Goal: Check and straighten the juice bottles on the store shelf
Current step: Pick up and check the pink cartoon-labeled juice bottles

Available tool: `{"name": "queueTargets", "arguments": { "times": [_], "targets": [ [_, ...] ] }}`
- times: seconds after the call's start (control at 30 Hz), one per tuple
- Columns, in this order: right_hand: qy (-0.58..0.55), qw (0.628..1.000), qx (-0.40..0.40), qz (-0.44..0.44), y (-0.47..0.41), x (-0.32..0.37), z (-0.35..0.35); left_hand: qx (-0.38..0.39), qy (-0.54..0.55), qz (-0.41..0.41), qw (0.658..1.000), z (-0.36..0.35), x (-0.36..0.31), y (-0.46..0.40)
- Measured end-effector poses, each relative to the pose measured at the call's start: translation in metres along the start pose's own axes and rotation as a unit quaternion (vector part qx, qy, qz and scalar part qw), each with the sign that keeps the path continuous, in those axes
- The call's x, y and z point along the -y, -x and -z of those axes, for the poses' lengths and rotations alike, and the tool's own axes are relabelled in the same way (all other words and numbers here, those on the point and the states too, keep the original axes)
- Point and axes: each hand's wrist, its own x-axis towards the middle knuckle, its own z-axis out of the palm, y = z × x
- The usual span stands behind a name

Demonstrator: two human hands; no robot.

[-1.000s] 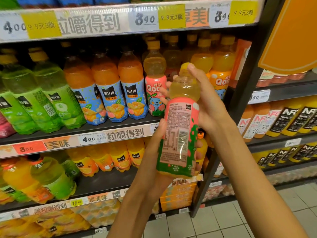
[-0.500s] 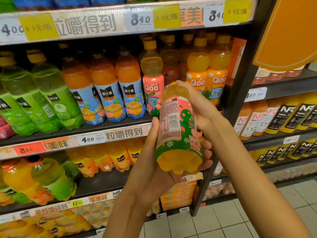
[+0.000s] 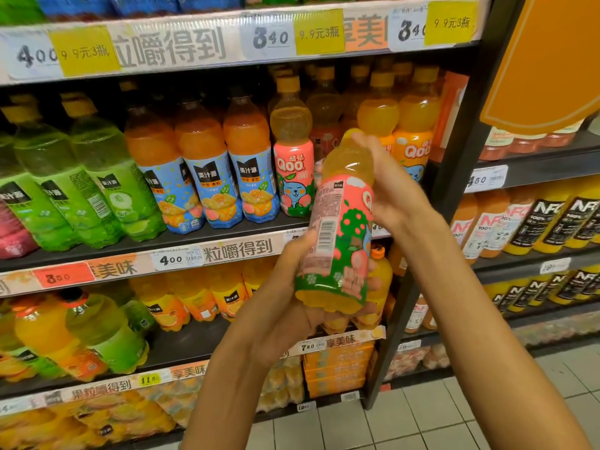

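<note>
**shelfwatcher:** ok so where are the hands at? all I can make out is two bare forearms coming up from the bottom edge.

**aisle9:** yep, both arms are raised and angled in toward each other. The left hand is palm up and cupped low, thumb up along the near side, fingers curled under the base of the pink-and-green labelled plastic bottle of yellow juice. The right hand sits higher, wrapped over the neck end from the right, wrist bent. Bottle's tilted between them.
</note>
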Motion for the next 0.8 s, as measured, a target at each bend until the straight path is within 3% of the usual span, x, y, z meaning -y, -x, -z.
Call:
{"name": "queueTargets", "arguments": {
  "times": [0.13,0.2,0.4,0.57,0.7,0.8],
  "targets": [
    [0.094,0.985,0.023,0.141,0.011,0.016,-0.004,-0.059,-0.200,-0.067,0.976,0.011,0.006,-0.007],
    [0.127,0.974,0.043,0.185,0.019,0.015,-0.006,-0.066,-0.248,-0.109,0.960,0.012,0.012,-0.013],
    [0.145,0.937,0.139,0.286,0.047,0.010,-0.006,-0.099,-0.267,-0.206,0.936,0.020,0.023,-0.029],
    [0.213,0.870,0.240,0.373,0.072,0.008,-0.002,-0.121,-0.312,-0.282,0.899,0.023,0.017,-0.036],
    [0.259,0.831,0.265,0.416,0.084,0.014,-0.004,-0.103,-0.288,-0.269,0.913,0.024,0.015,-0.040],
    [0.253,0.831,0.255,0.426,0.084,0.018,-0.004,-0.083,-0.251,-0.271,0.926,0.027,0.015,-0.037]
  ]
}}
